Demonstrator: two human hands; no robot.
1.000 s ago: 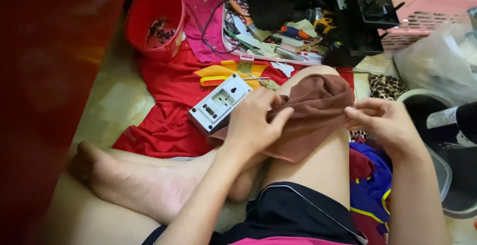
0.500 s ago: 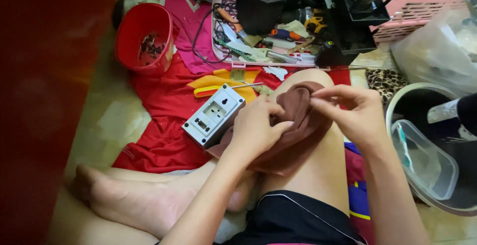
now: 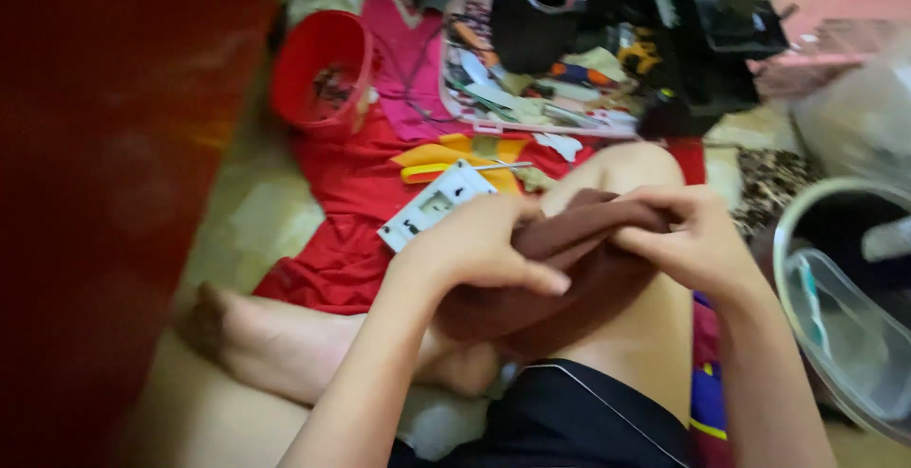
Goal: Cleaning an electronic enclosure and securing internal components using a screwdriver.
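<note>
Two hands pinch one brown cloth (image 3: 560, 269), bunched over the raised knee. Left hand (image 3: 470, 250) grip closed on its near fold; right hand (image 3: 688, 235) closed on the top edge. Judgement: keep tension even, folds aligned. White switch plate (image 3: 432, 207) lies just beside, on red fabric (image 3: 346, 193).

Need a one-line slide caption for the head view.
Seated person's left hand and right hand bunch a brown cloth over a raised knee, white socket plate and red bucket behind.

Brown cloth (image 3: 560, 273): soft, crumpled, bunched into folds along its upper edge; draped over a raised bare knee, lower part hanging down the thigh.
</note>
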